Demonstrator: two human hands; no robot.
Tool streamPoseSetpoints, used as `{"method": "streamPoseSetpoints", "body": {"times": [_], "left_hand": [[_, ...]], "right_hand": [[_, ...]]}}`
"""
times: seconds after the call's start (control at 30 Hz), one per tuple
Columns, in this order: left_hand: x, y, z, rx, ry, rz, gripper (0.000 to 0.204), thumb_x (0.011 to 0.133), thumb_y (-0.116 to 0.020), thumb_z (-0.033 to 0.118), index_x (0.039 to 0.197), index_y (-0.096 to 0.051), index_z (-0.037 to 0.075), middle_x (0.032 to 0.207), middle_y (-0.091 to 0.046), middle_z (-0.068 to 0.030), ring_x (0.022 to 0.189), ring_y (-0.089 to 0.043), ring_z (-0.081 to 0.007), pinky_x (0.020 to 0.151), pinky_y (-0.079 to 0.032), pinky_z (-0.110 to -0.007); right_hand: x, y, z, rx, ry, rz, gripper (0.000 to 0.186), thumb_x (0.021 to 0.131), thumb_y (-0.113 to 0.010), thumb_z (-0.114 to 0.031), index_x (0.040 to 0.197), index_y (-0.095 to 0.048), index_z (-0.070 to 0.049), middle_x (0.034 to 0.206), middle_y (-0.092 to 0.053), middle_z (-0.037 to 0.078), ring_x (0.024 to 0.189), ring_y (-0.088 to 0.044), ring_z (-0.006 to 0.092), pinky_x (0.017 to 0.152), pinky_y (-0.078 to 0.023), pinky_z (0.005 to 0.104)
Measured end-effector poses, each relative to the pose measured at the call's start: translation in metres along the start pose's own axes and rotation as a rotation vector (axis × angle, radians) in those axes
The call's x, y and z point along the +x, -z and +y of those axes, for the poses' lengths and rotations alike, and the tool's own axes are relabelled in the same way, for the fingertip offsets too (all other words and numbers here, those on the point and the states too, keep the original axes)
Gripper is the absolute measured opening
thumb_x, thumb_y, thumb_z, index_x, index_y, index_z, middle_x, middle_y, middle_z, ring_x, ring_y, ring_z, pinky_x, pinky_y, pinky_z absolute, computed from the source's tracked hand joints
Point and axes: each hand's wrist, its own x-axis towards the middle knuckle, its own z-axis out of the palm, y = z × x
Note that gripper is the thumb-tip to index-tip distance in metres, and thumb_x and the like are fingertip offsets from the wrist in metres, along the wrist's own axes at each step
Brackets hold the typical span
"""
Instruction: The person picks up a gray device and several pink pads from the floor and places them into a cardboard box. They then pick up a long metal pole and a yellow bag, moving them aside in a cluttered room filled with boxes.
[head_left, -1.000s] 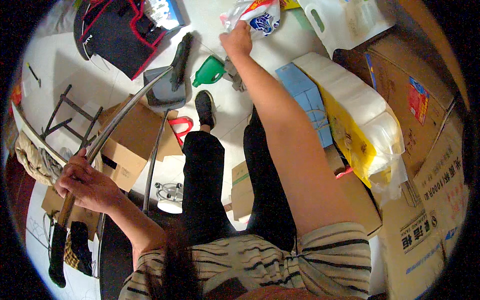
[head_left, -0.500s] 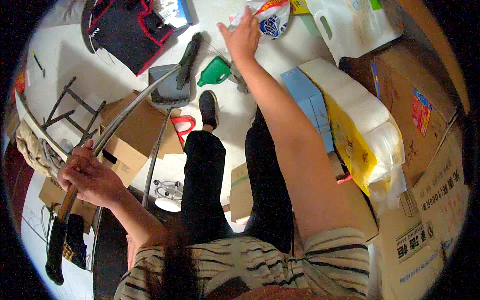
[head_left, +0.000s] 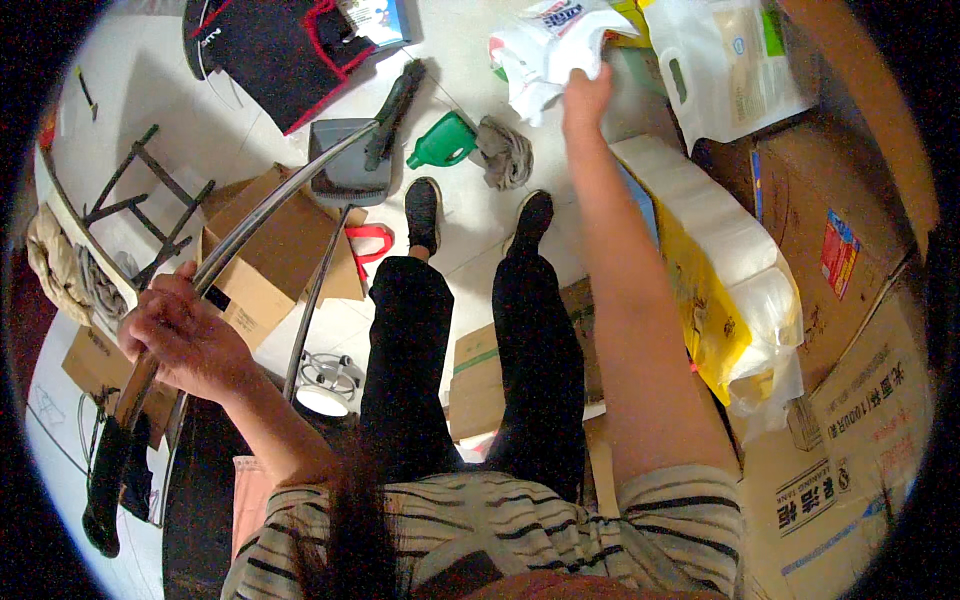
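Observation:
My left hand (head_left: pixel 185 335) is wrapped round the metal handle of a broom (head_left: pixel 262 212). Its black grip end points down to the lower left, and its dark brush head rests on the floor by a grey dustpan (head_left: pixel 350 180). Out in front, my right hand (head_left: pixel 588 98) pinches the near edge of a white plastic bag (head_left: pixel 560 50) with coloured print. The bag looks crumpled and hangs above or lies on the floor; I cannot tell which. Between the dustpan and the bag lie a green plastic jug (head_left: pixel 443 140) and a crumpled grey cloth (head_left: pixel 505 153).
Wrapped paper rolls (head_left: pixel 735 255) stand to the right, with large cardboard boxes (head_left: pixel 850 450) beyond. An open cardboard box (head_left: pixel 262 250) and a dark frame (head_left: pixel 140 205) sit on the left. A black bag with red trim (head_left: pixel 285 60) lies at the far left, a white handled bag (head_left: pixel 735 75) at the far right.
My right hand has closed on the plastic bag and moved to the right with it, uncovering the grey cloth. The left hand stays on the broom handle.

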Motion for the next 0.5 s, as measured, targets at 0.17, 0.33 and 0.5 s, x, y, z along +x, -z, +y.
{"method": "streamPoseSetpoints", "body": {"times": [0.17,0.33,0.5], "left_hand": [[0.002,0.010,-0.004,-0.041,0.000,-0.096,0.027,0.086,-0.051,0.031,0.075,-0.045,0.007,0.057,-0.034,-0.0004,0.054,-0.034,-0.0135,0.068,-0.048,-0.039],[-0.003,-0.015,0.004,0.056,0.010,0.067,0.029,0.087,-0.049,0.031,0.072,-0.043,0.006,0.056,-0.031,-0.0004,0.052,-0.035,-0.0135,0.063,-0.048,-0.037],[-0.004,-0.010,0.006,0.038,-0.016,-0.036,0.028,0.088,-0.048,0.030,0.074,-0.043,0.006,0.055,-0.036,-0.0024,0.051,-0.036,-0.0134,0.063,-0.048,-0.038]], "right_hand": [[-0.009,0.021,-0.021,0.086,0.039,-0.149,0.035,0.070,-0.051,0.000,0.105,-0.051,0.004,0.094,-0.058,0.009,0.086,-0.054,0.0177,0.078,-0.041,0.0287],[-0.003,0.004,-0.053,0.001,-0.205,-0.456,0.026,0.075,-0.059,-0.019,0.095,-0.059,-0.003,0.082,-0.057,0.004,0.072,-0.049,0.0129,0.063,-0.038,0.0241],[0.002,0.023,-0.053,-0.510,-0.152,-0.682,0.044,0.074,-0.059,-0.039,0.098,-0.059,-0.002,0.089,-0.060,0.010,0.079,-0.055,0.0188,0.069,-0.042,0.0321]]}}
